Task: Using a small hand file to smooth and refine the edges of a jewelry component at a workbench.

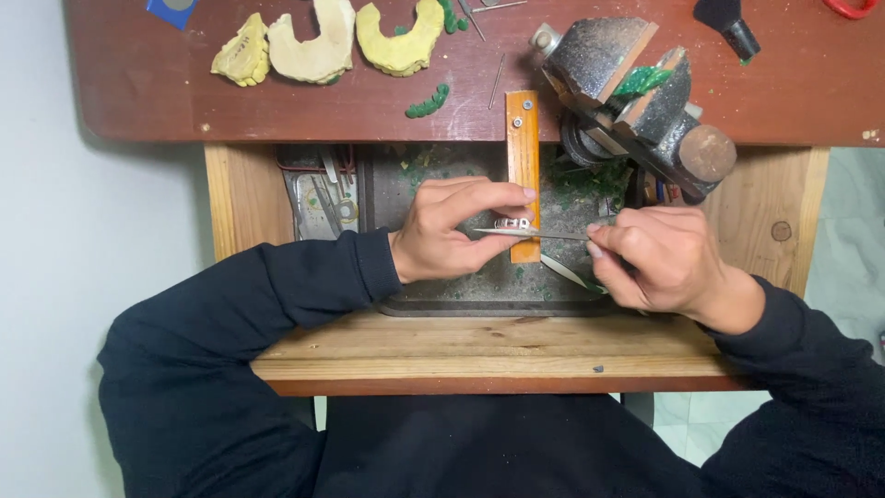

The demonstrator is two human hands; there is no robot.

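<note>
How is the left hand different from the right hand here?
The left hand pinches a small silvery metal piece against the orange wooden bench peg, while the right hand grips a thin metal file laid across that piece. The left hand's fingers point right with the index finger stretched out; the right hand's fingers are curled and point left. Both come out of dark sleeves above the tray.

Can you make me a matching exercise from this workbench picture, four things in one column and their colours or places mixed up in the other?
Things:
1. vise
2. dental casts
3. wooden peg
4. thin file

Descriptions:
A. pale yellow, on the bench top at the back left
B. held between both hands
C. orange, sticking out over the drawer
D. dark metal, gripping green wax

Pairs: 1-D, 2-A, 3-C, 4-B
</note>
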